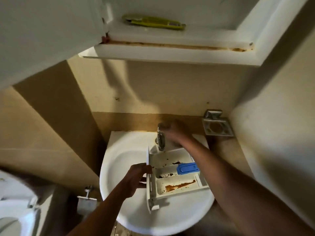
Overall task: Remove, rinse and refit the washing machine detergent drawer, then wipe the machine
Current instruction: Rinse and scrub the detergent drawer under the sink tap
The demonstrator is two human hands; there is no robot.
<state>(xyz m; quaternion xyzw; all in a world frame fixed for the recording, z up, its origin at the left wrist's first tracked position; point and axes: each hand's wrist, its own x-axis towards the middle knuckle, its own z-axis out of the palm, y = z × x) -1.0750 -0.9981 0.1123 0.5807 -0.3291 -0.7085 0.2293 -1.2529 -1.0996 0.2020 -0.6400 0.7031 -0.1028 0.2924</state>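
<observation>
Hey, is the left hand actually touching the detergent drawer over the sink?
Touching. The head view shows the left hand gripping the white front panel of the detergent drawer, thumb above and fingers below, holding it over the sink.

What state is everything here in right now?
White plastic detergent drawer: out, brown-stained, over white ceramic sink.
Chrome tap: no water visible.
Left hand grip: holds drawer's front panel.
Right hand grip: at tap top, blurred.
White cabinet door: open.

Left hand (136, 178) and right hand (173, 132) are bare; both forearms (230, 172) bare up to the frame's edge
</observation>
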